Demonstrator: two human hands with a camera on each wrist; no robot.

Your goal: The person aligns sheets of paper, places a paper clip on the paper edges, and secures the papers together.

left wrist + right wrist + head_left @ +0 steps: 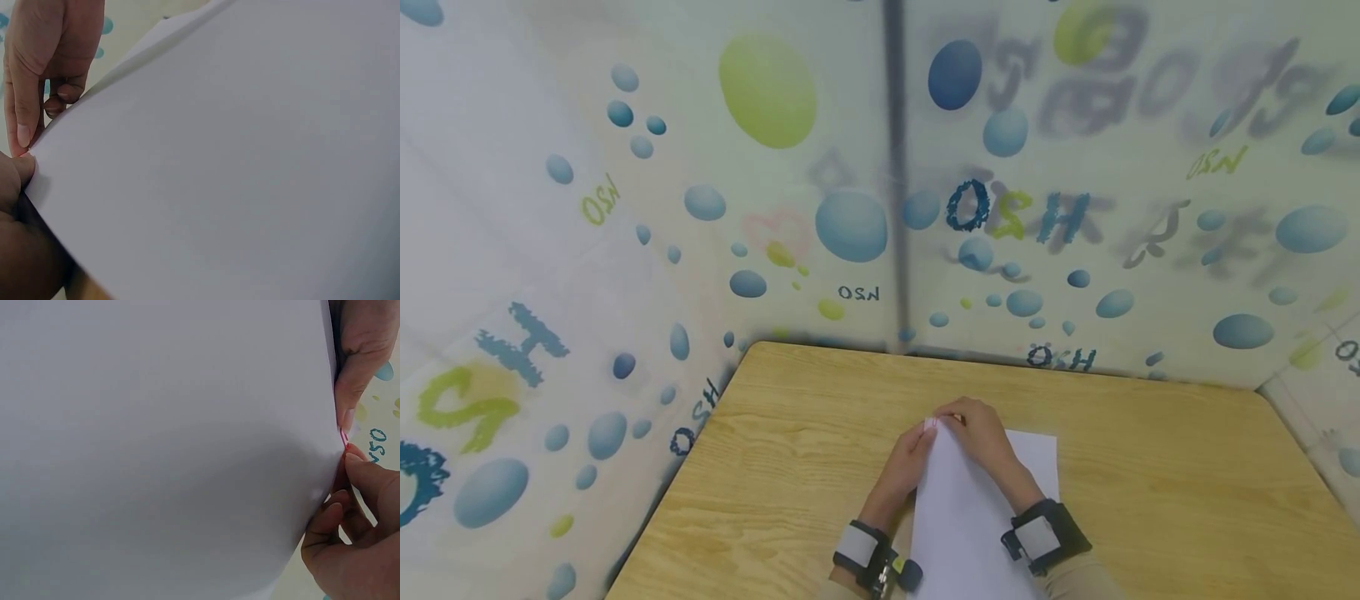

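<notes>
White paper [958, 508] is held up at its top left corner by both hands. My left hand [904, 462] grips that corner, its thumb lying on the front of the paper. My right hand [981, 433] pinches a small pinkish-red wire paper clip [344, 435] at the same corner, thumb and index fingertip right at the clip's end. In the right wrist view the left thumb [350, 415] lies just above the clip. The left wrist view has the right hand [53, 62] reaching down to the corner beside the left thumb [24, 167].
A light wooden table [760, 467] lies beneath the hands. Around its far and left sides hang pale curtains [850, 125] printed with blue and green dots and letters. A strapped wrist camera [910, 575] sits close to the paper's left edge.
</notes>
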